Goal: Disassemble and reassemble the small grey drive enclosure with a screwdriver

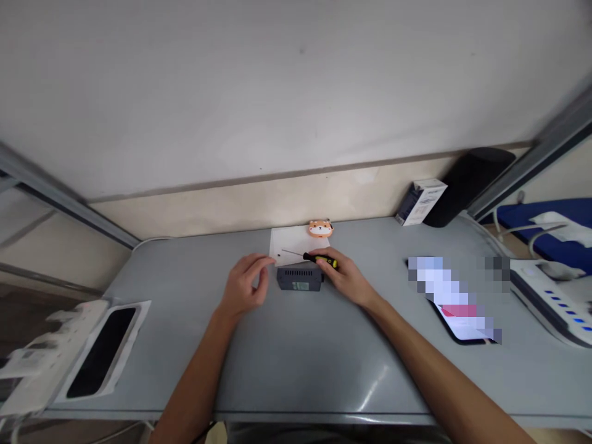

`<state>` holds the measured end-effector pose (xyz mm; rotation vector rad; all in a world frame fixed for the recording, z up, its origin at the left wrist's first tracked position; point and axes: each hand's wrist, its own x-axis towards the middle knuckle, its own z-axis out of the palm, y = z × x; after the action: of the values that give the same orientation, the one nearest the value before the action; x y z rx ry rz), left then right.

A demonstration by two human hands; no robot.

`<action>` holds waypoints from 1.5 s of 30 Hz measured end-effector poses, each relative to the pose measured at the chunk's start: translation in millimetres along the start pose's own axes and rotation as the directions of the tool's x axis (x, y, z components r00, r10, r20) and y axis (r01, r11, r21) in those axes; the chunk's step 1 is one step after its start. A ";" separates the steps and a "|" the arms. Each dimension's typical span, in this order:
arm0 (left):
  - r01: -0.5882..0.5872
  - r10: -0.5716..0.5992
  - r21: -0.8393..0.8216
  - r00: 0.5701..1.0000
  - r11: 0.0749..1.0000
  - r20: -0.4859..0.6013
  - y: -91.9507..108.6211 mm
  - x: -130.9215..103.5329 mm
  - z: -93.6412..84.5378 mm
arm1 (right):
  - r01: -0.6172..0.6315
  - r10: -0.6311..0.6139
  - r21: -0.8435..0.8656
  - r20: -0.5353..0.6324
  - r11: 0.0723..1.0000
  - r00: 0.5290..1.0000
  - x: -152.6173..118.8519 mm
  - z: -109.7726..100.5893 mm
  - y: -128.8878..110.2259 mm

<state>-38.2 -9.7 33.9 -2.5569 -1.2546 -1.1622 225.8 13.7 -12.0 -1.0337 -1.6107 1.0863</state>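
My right hand (340, 274) is closed around the black and yellow handle of a screwdriver (314, 258), whose thin shaft points left over a white sheet of paper (291, 237). A small dark piece (279, 254) lies on the paper near the shaft's tip. My left hand (247, 283) is apart from the screwdriver, thumb and fingers separated, with nothing between them. Between my hands a dark grey box (300, 279) with a row of slots and a pale label stands on the table. An orange and white animal-faced object (320, 229) sits at the paper's back right corner.
On the grey table (296, 357), a dark phone (104, 351) lies left beside a white power strip (50, 364). At right are a lit phone (462, 308), a white device with blue lights (555, 302), a small carton (420, 202) and a black cylinder (469, 185).
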 end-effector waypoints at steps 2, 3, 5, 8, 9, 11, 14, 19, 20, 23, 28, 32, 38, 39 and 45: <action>0.032 -0.032 -0.016 0.999 0.999 0.007 -5.3 0.2 -3.7 | -0.010 0.010 -0.001 0.014 1.000 1.000 0.2 -0.6 -0.8; 0.051 -0.050 -0.036 0.999 0.998 0.020 -6.1 0.7 -5.2 | -0.019 0.019 -0.005 0.022 1.000 1.000 0.4 -0.6 -1.3; 0.091 -0.085 -0.108 0.995 0.990 0.059 -4.0 2.1 -7.3 | -0.034 0.034 -0.014 0.028 0.999 0.999 0.7 -0.5 -1.8; 0.167 -0.128 -0.222 0.975 0.961 0.180 5.0 5.1 -9.6 | -0.030 0.031 -0.021 0.013 0.999 0.999 0.7 -0.1 -1.6; 0.197 -0.138 -0.247 0.962 0.949 0.237 8.2 6.0 -10.1 | -0.027 0.027 -0.024 0.011 0.999 1.000 0.7 -0.1 -1.5; 0.256 -0.155 -0.275 0.928 0.927 0.339 12.8 6.9 -10.3 | -0.028 0.028 -0.028 0.015 0.999 0.999 0.4 -0.1 -1.5; 0.326 -0.198 -0.301 0.901 0.896 0.387 13.4 6.3 -8.4 | -0.033 0.034 -0.030 0.026 0.999 0.999 -0.1 -0.2 -2.4; 0.406 -0.251 -0.393 0.887 0.825 0.389 8.0 3.5 3.9 | -0.059 0.059 -0.002 -0.054 0.998 0.997 1.1 -2.8 -4.9; 0.424 -0.265 -0.415 0.883 0.805 0.388 7.8 2.7 8.2 | -0.070 0.070 0.006 -0.078 0.998 0.994 1.7 -3.8 -5.4; 0.480 -0.329 -0.439 0.865 0.759 0.378 9.4 -0.3 22.9 | -0.110 0.112 0.022 -0.130 0.994 0.985 3.6 -6.9 -6.5; 0.552 -0.410 -0.340 0.817 0.762 0.406 11.3 -4.9 39.3 | -0.172 0.177 0.049 -0.165 0.984 0.970 5.1 -8.8 -8.0; 0.545 -0.374 -0.323 0.805 0.774 0.461 12.3 -4.9 32.0 | -0.175 0.185 0.066 -0.199 0.982 0.962 5.6 -9.2 -9.3; 0.439 -0.171 -0.309 0.765 0.844 0.621 26.3 0.8 11.7 | -0.199 0.216 0.094 -0.232 0.976 0.949 5.9 -10.3 -9.9; 0.426 -0.170 -0.290 0.765 0.857 0.621 28.7 1.8 11.0 | -0.203 0.220 0.098 -0.233 0.974 0.947 6.0 -10.4 -9.8; 0.400 -0.188 -0.270 0.798 0.876 0.573 29.7 6.6 7.9 | -0.249 0.289 0.165 -0.308 0.954 0.906 7.3 -13.1 -8.7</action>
<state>-10.0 -22.3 40.1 -3.2179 -1.7571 -0.8070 235.4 20.9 0.6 -1.3064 -1.1425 1.1082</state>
